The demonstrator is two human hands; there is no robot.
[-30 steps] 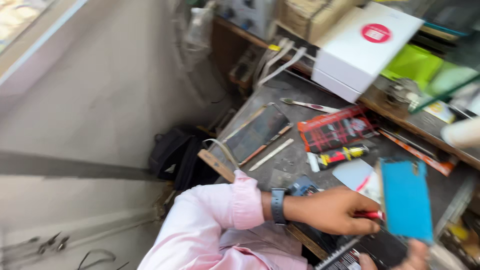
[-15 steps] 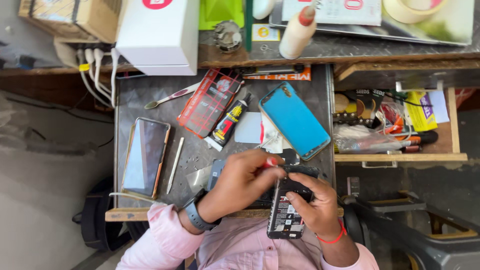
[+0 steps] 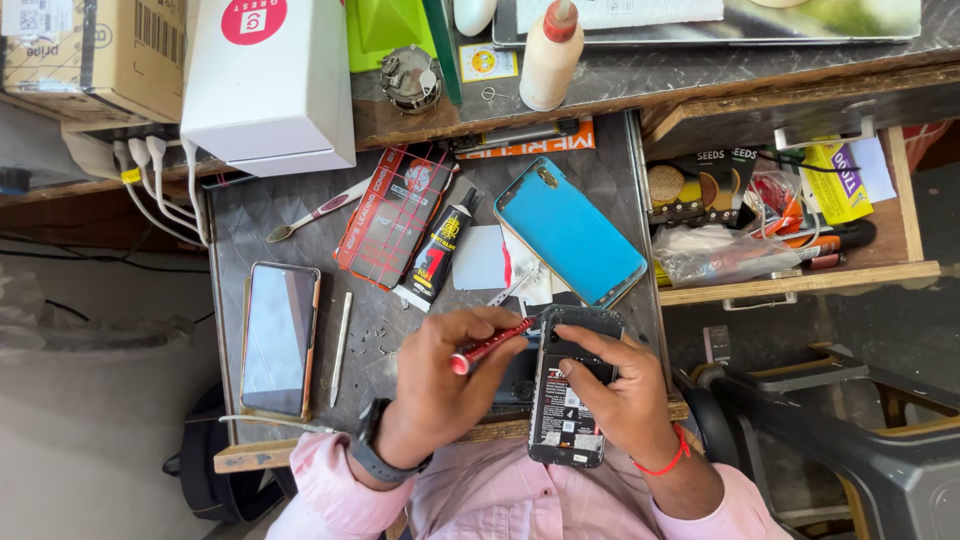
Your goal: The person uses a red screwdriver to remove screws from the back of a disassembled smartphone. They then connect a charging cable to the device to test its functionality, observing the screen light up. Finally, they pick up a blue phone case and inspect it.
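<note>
My left hand (image 3: 438,388), with a dark watch on its wrist, grips a red screwdriver (image 3: 490,346) whose tip points at the top of an opened black phone (image 3: 566,425). My right hand (image 3: 628,398), with a red thread at the wrist, holds that phone from the right, its fingers lying across the bare back. Both hands are at the near edge of the grey work mat (image 3: 262,232). A blue phone back cover (image 3: 570,230) lies just beyond them.
On the mat are a phone with a dark screen (image 3: 280,338), a thin metal tool (image 3: 341,345), a glue tube (image 3: 440,250), a red packet (image 3: 390,215) and a toothbrush (image 3: 315,212). A white box (image 3: 265,80) and bottle (image 3: 548,55) stand behind. An open drawer (image 3: 800,283) is at right.
The view has swung from a sideways look to straight down over the bench. My hands have settled together on the black phone, with the screwdriver lowered to its top.
</note>
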